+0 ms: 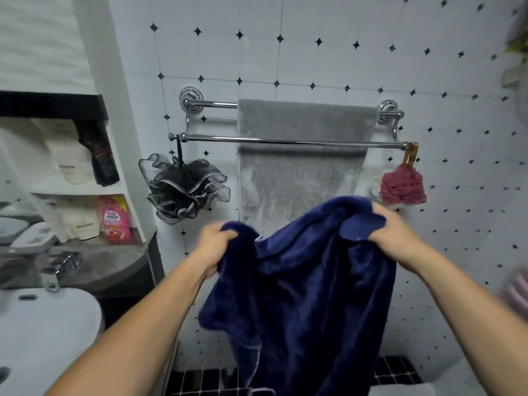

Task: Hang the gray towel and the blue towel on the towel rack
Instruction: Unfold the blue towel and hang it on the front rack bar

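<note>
A chrome double-bar towel rack [211, 138] is fixed to the tiled wall ahead. The gray towel [300, 172] hangs over its rear bar and drapes down behind the front bar. Below the rack I hold the dark blue towel [303, 284] bunched up by its top edge. My left hand [215, 245] grips its left corner. My right hand [395, 234] grips its right corner, slightly higher. The blue towel hangs down between my forearms toward the floor and covers the gray towel's lower end.
A black mesh bath sponge [185, 190] hangs from the rack's left end and a dark red one [403, 185] from its right end. Shelves with bottles and a pink pouch [114, 220] stand at left, above a white basin [48, 330].
</note>
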